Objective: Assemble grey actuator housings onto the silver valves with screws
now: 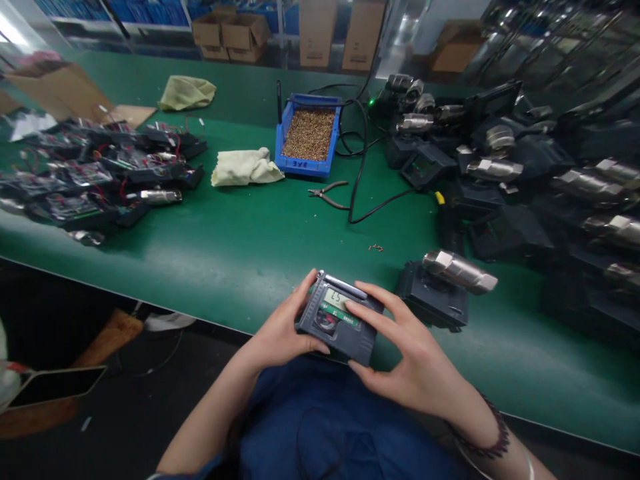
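OK, I'm holding the dark LCD unit (333,327) at the worktop's (240,247) near edge, display up, prob so it's readable. L hand (285,330) is wrapping its left end, thumb on the lower side; R hand (405,343) is spanning the right end, one fingertip on the display face, thumb at the lower edge, likely steadying it from both ends. A spare unit w/ metal fitting (433,303) is sitting just right. Blue bin (305,167) w/ tiny brass-coloured parts (310,133) is standing toward the far edge, pliers (330,195) lying in front, presumably for easy reach. Wired units (95,173) are filling the left end, maybe kept apart deliberately.
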Demonstrator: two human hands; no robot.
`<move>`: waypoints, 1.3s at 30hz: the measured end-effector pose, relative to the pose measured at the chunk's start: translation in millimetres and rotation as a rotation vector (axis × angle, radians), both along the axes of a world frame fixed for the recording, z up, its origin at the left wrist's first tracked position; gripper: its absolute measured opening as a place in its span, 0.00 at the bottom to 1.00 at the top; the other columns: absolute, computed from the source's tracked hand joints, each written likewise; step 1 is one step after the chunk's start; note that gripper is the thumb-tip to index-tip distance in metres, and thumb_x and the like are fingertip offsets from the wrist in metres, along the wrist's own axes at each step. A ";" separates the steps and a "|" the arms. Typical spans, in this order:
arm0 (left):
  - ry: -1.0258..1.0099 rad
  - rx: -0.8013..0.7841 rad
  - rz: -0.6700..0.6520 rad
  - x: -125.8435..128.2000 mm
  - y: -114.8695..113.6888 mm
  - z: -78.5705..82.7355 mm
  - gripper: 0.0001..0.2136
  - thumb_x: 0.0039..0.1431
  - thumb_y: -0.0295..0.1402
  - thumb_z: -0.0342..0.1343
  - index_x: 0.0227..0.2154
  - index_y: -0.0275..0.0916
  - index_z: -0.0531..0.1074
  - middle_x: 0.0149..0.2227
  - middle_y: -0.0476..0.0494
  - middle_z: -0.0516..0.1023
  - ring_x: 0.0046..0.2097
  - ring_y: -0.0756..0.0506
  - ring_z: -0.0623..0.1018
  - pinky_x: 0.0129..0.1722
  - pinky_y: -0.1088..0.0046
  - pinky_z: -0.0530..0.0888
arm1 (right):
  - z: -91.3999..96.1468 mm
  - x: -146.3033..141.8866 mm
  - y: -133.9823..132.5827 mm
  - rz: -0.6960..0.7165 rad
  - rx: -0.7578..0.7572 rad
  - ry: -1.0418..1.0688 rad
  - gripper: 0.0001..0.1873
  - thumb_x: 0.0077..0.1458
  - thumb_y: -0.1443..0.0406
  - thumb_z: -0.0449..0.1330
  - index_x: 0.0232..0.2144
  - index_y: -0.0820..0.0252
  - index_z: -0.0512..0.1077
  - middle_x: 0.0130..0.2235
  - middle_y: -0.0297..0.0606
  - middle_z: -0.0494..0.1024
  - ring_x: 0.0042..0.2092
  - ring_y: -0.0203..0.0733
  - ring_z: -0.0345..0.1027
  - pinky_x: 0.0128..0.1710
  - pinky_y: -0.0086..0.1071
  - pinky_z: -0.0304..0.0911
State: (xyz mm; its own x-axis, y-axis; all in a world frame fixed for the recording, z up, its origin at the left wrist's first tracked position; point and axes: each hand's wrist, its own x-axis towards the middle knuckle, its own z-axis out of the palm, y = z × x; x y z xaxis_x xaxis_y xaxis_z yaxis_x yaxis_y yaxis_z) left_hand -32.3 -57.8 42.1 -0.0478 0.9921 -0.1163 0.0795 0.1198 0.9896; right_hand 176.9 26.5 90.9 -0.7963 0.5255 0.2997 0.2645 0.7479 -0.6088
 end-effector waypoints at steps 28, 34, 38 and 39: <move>0.044 -0.071 0.052 7.0 -0.8 31.2 0.21 0.50 0.41 0.58 0.45 0.35 0.72 0.42 0.39 0.74 0.40 0.41 0.77 0.40 0.64 0.77 | -23.6 -2.0 8.4 -0.010 -0.854 0.084 0.35 0.47 0.56 0.65 0.56 0.58 0.63 0.50 0.47 0.76 0.48 0.50 0.75 0.46 0.42 0.73; 0.543 0.280 0.048 0.2 2.8 20.2 0.23 0.44 0.28 0.62 0.47 0.40 0.70 0.45 0.39 0.75 0.48 0.38 0.75 0.50 0.59 0.74 | -24.5 -9.4 15.7 0.002 -0.246 0.153 0.30 0.41 0.75 0.59 0.50 0.56 0.66 0.49 0.43 0.77 0.50 0.49 0.73 0.51 0.43 0.70; 0.797 0.539 0.127 3.3 10.2 -14.2 0.26 0.48 0.17 0.51 0.51 0.40 0.66 0.48 0.38 0.74 0.51 0.40 0.75 0.51 0.58 0.74 | -57.2 -12.9 18.8 -0.024 0.139 0.224 0.32 0.45 0.80 0.52 0.52 0.58 0.64 0.51 0.48 0.74 0.58 0.50 0.67 0.54 0.48 0.69; 0.844 0.587 0.130 5.8 10.1 -19.8 0.27 0.48 0.15 0.49 0.53 0.40 0.64 0.49 0.37 0.73 0.53 0.40 0.74 0.52 0.57 0.74 | -65.5 -13.3 17.6 -0.047 0.192 0.223 0.32 0.45 0.81 0.51 0.53 0.59 0.63 0.51 0.48 0.74 0.58 0.50 0.66 0.53 0.49 0.70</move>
State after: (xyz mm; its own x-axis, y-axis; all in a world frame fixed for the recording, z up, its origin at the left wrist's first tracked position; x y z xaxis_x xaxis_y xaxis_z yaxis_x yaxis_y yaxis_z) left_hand -26.6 -47.7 22.4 -0.0005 0.8632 0.5049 0.7952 -0.3058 0.5236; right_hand 163.6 44.0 25.3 -0.6759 0.4773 0.5615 0.1775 0.8449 -0.5046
